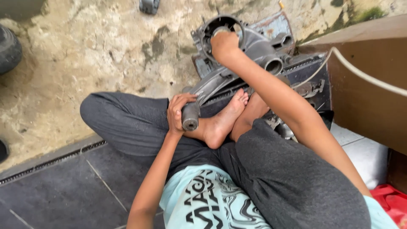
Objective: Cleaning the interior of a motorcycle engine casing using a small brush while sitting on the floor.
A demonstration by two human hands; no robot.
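Observation:
A grey metal engine casing [250,46] lies in front of me on the ground, with a round opening at its far end and a long arm reaching toward my lap. My left hand [177,111] grips the cylindrical end [190,117] of that arm, which rests by my bare feet [222,121]. My right hand [224,43] is stretched out with its fingers inside the round opening; what it touches there is hidden. I sit cross-legged in dark grey trousers.
Rough stained concrete [93,55] lies ahead, dark tiles [63,191] under me with a drain grate [51,163]. A brown board [369,93] and a white cable [364,76] stand at right. A tyre [8,48] at far left. A red object [392,201] at lower right.

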